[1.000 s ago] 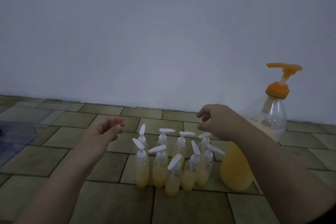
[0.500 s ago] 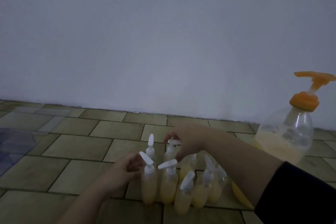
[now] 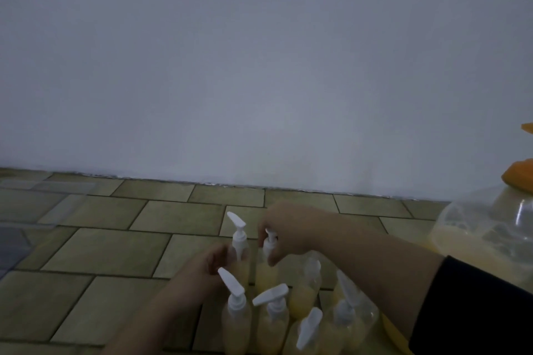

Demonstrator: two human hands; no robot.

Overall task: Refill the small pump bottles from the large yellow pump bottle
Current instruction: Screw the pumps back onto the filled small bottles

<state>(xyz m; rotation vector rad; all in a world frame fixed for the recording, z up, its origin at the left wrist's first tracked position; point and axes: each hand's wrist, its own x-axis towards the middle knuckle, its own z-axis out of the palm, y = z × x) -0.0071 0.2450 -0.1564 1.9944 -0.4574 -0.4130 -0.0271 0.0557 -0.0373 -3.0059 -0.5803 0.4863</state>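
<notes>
On the tiled floor (image 3: 109, 251), the right hand (image 3: 288, 228) is pinching one small bottle's pump (image 3: 269, 239), probably to unscrew it, while the left hand (image 3: 202, 268) is gripping a neighbouring bottle (image 3: 240, 256) to steady it.

Both hands are closing in on the small bottles from positions above the cluster. The right hand (image 3: 288, 232) is now pinching a rear pump (image 3: 269, 239), while the left hand (image 3: 206, 268) is gripping the rear-left bottle (image 3: 239, 253). The large bottle (image 3: 487, 236) is shifting toward the right frame edge.
</notes>
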